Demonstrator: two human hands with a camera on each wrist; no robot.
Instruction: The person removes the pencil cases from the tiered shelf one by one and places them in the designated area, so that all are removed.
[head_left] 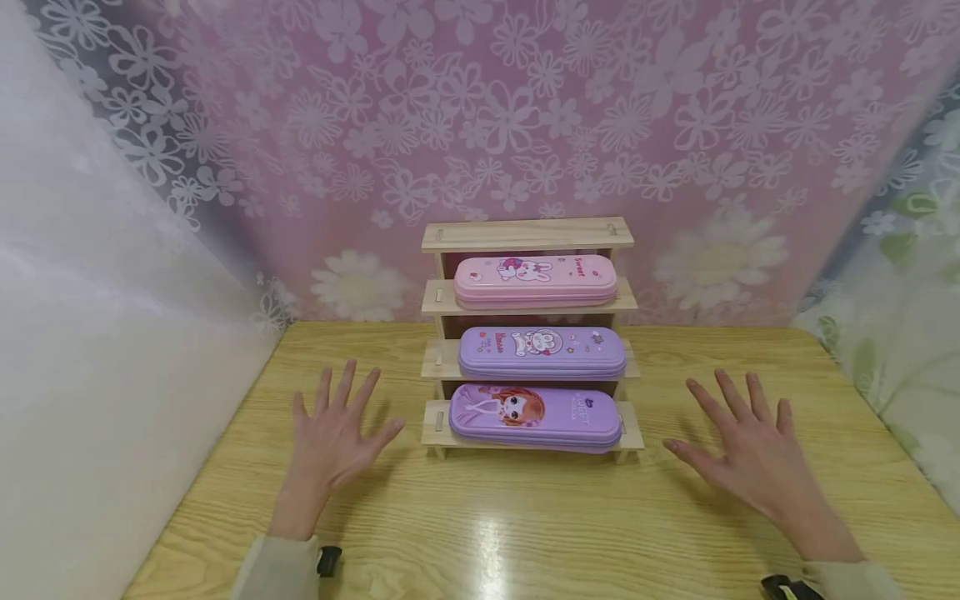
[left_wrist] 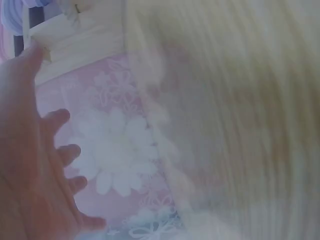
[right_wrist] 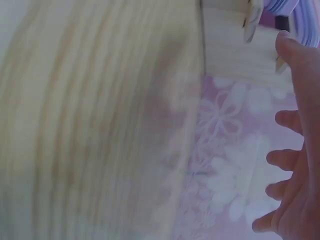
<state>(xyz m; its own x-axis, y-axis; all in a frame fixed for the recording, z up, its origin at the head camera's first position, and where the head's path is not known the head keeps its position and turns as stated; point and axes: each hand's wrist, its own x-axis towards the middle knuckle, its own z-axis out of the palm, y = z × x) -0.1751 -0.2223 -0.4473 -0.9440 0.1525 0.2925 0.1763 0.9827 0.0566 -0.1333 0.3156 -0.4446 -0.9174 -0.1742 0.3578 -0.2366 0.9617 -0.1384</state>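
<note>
A small stepped wooden rack stands on the table between my two hands. Its lower three shelves each carry a pencil case: a pink one with a rabbit, a lilac one with a rabbit in a helmet, and at the bottom a purple one with a red-haired girl. The top shelf is bare. Left of the rack, my left hand is spread with fingers straight and holds nothing. On the other side my right hand is likewise spread, its thumb pointing toward the rack.
A wood-grain table lies under everything. Behind the rack hangs a pink floral curtain. White sheeting borders the left side, and a pale flowered cloth the right. Dark straps show at both wrists.
</note>
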